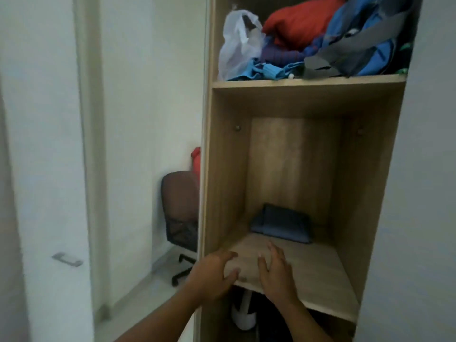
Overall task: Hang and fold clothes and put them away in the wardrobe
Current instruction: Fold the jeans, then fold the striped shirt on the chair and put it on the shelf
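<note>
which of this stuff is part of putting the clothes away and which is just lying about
Part of the job:
- wardrobe
- middle shelf
- folded blue garment at the back of that shelf
- heap of clothes on the upper shelf
- left hand and right hand, both open

Just lying about:
- office chair
- plastic bag
- white object below the shelf

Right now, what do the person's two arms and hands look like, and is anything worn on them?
Both forearms are bare as far as the frame shows: no sleeves, gloves, watch or bracelet visible. The left hand and right hand show no rings that I can make out, though the picture is slightly blurred.
</note>
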{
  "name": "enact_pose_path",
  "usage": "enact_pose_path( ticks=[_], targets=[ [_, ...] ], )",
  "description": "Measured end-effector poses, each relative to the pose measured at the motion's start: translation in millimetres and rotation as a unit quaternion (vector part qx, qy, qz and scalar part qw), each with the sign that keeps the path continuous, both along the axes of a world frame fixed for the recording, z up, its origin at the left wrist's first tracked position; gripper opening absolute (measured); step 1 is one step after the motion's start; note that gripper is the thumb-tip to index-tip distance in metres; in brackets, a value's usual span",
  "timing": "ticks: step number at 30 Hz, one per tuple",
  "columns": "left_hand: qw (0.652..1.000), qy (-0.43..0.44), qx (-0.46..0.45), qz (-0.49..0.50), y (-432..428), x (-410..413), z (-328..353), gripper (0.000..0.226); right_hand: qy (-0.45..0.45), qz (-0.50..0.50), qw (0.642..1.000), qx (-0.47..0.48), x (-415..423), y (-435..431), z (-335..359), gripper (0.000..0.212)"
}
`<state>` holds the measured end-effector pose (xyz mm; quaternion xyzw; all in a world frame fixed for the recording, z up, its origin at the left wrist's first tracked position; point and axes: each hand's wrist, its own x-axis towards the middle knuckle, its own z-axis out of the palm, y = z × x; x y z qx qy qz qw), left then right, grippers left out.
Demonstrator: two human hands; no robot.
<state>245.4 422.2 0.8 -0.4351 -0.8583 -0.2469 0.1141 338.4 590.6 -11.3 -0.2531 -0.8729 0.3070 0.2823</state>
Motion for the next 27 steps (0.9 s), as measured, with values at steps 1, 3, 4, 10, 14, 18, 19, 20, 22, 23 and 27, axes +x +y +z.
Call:
enact_pose_path(
  ticks=[1,3,4,10,14,18,19,20,22,23,27],
  targets=[
    [1.000,0.003,0.001,0.014,-32,18,-7,0.048,0.003,0.027,1.000,0.000,10,-28,-8,0.052],
    [0.998,-0.003,-0.006,0.056,-99,51,-19,0.046,0.027,0.070,0.997,-0.020,26,-88,-20,0.052],
    [0.996,-0.011,-0.010,0.083,-133,64,-24,0.049,0.032,0.092,0.995,-0.027,33,-118,-24,0.052],
    [0.954,-0.061,-0.020,0.292,-343,120,-53,0.056,-0.031,0.316,0.948,-0.034,40,-300,-59,0.054],
    [0.899,-0.082,-0.030,0.430,-469,169,-65,0.057,-0.063,0.455,0.887,-0.040,48,-414,-82,0.052],
    [0.831,-0.123,-0.030,0.542,-574,231,-82,0.056,-0.102,0.553,0.826,-0.040,59,-528,-100,0.052],
    [0.813,-0.135,-0.027,0.566,-596,247,-88,0.057,-0.108,0.575,0.810,-0.038,63,-555,-105,0.053],
    [0.795,-0.148,-0.024,0.588,-616,263,-95,0.057,-0.111,0.597,0.794,-0.032,69,-582,-112,0.053],
    [0.758,-0.178,-0.012,0.627,-653,297,-109,0.057,-0.122,0.636,0.762,-0.026,80,-631,-122,0.052],
    [0.739,-0.193,-0.006,0.645,-671,313,-115,0.057,-0.128,0.656,0.744,-0.026,85,-656,-127,0.052],
    [0.659,-0.231,0.010,0.716,-737,369,-132,0.056,-0.174,0.724,0.667,-0.024,103,-748,-142,0.055]
  ],
)
